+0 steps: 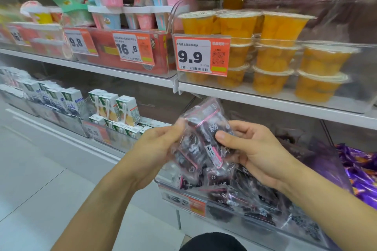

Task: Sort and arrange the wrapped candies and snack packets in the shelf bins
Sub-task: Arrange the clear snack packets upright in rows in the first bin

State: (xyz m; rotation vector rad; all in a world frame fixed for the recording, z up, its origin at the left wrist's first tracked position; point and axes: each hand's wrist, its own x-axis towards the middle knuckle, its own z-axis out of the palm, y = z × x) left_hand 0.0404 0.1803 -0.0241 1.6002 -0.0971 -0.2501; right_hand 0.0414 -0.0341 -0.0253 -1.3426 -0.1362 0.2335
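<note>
Both hands hold a bunch of dark packets (202, 136) above the bin (234, 208). The left hand (161, 140) pinches their left edge; the right hand (251, 146) has its grip closed on them, thumb on front. More packets fill the bin below.

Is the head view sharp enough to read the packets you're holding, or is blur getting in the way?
Head view: the packets between left hand and right hand are fairly sharp, with glare on the clear wrap; the 9.9 price tag reads clearly; the far-left shelf smears with blur; wide-angle bending at edges.
</note>
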